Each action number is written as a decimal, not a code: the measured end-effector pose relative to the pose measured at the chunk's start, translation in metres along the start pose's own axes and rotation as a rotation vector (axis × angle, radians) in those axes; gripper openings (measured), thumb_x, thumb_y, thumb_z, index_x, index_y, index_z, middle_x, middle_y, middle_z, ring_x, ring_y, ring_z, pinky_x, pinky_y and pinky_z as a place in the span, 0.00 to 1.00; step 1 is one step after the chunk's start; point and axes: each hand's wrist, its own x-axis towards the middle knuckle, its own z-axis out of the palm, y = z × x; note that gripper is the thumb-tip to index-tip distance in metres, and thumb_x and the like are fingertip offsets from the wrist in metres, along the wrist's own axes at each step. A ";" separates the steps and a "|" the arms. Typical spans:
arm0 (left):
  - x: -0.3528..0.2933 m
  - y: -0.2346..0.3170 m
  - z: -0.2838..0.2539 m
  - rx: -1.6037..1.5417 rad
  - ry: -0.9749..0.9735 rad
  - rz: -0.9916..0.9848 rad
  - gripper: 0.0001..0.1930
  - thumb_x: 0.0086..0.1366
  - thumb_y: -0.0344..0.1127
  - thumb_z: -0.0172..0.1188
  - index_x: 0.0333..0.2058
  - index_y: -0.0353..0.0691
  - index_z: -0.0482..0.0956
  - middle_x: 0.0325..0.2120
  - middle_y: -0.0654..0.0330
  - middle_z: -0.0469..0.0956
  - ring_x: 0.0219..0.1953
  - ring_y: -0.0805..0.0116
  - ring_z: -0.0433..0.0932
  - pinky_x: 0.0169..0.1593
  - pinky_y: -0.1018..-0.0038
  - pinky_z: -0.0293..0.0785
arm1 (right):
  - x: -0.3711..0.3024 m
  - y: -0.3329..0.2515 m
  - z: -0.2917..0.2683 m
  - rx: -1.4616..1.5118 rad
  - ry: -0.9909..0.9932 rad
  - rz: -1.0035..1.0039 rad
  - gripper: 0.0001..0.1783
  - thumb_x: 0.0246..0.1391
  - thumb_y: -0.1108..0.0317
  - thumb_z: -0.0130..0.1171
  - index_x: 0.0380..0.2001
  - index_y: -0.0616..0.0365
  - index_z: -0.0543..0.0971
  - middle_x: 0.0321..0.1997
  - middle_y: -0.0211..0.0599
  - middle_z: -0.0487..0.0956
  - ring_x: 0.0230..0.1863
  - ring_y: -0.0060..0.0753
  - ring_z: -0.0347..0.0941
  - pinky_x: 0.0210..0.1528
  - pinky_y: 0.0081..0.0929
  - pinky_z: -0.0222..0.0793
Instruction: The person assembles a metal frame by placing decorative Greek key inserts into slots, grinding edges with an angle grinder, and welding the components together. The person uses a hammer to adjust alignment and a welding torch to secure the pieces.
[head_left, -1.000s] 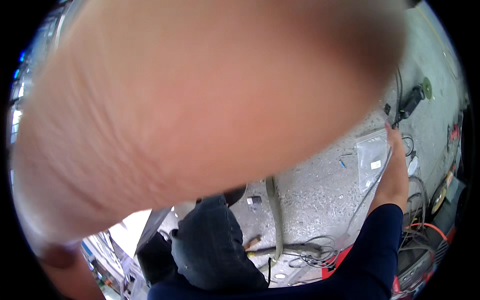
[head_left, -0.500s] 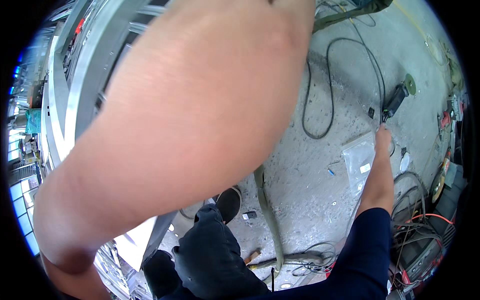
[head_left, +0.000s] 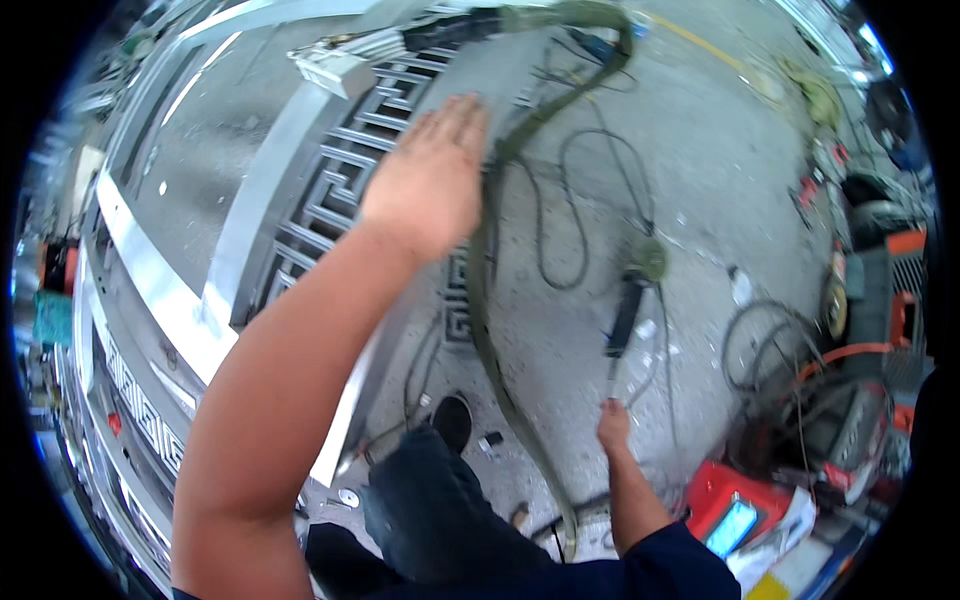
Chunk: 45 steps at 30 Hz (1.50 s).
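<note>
My left hand (head_left: 428,185) is stretched out flat, fingers extended, above the edge of a metal frame (head_left: 262,165) with a Greek-key grille (head_left: 330,185). Whether the palm touches the metal or the green sheathed hose (head_left: 485,300) beside it, I cannot tell. My right hand (head_left: 613,425) is closed around the power cord (head_left: 612,378) of an angle grinder (head_left: 627,315). The grinder has a dark body and a round greenish disc (head_left: 650,258) at its far end. Whether it hangs or rests on the floor is unclear.
Cable loops (head_left: 575,275) lie on the concrete floor. At the right are coiled cables (head_left: 765,345), a red case (head_left: 735,500) with a lit phone (head_left: 732,528) on it, and machines. Long metal profiles (head_left: 150,290) stand at the left. My shoe (head_left: 452,425) is near the hose.
My left arm, which filled much of the view, has drawn away from the camera and its hand now shows over the frame. The view has shifted. The right hand still grips the cord.
</note>
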 end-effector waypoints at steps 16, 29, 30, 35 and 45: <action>-0.433 -0.005 -0.268 0.119 0.162 -0.225 0.22 0.62 0.25 0.62 0.56 0.31 0.74 0.58 0.42 0.77 0.65 0.37 0.72 0.69 0.45 0.64 | -0.151 0.057 0.074 0.035 -0.070 0.267 0.48 0.50 0.42 0.72 0.59 0.73 0.72 0.60 0.64 0.77 0.61 0.60 0.75 0.61 0.45 0.71; -0.566 0.065 -0.247 -0.116 0.340 -0.697 0.25 0.51 0.25 0.72 0.49 0.34 0.79 0.54 0.47 0.80 0.60 0.44 0.76 0.63 0.57 0.72 | -0.045 -0.015 0.037 0.647 -0.887 0.606 0.20 0.51 0.55 0.63 0.38 0.62 0.78 0.31 0.46 0.81 0.32 0.50 0.80 0.42 0.49 0.80; -0.552 0.071 -0.237 -0.192 0.344 -0.645 0.25 0.51 0.26 0.73 0.50 0.35 0.79 0.54 0.48 0.80 0.60 0.45 0.76 0.63 0.57 0.72 | -0.061 -0.025 0.021 0.704 -0.871 0.596 0.19 0.51 0.56 0.64 0.39 0.62 0.77 0.31 0.45 0.81 0.31 0.48 0.80 0.41 0.48 0.80; -0.468 0.120 -0.200 -0.723 0.270 -0.292 0.24 0.59 0.36 0.72 0.53 0.35 0.78 0.54 0.50 0.79 0.60 0.50 0.76 0.63 0.58 0.73 | -0.138 -0.089 -0.068 0.797 -0.756 0.101 0.17 0.50 0.66 0.66 0.42 0.61 0.77 0.32 0.41 0.81 0.34 0.41 0.80 0.40 0.39 0.80; -0.406 0.251 -0.149 -1.109 -0.167 -0.306 0.44 0.50 0.45 0.77 0.58 0.27 0.64 0.38 0.38 0.82 0.42 0.37 0.82 0.47 0.53 0.78 | -0.337 -0.252 -0.190 1.015 -0.543 -0.741 0.26 0.53 0.69 0.68 0.53 0.67 0.72 0.46 0.44 0.79 0.46 0.44 0.80 0.52 0.38 0.79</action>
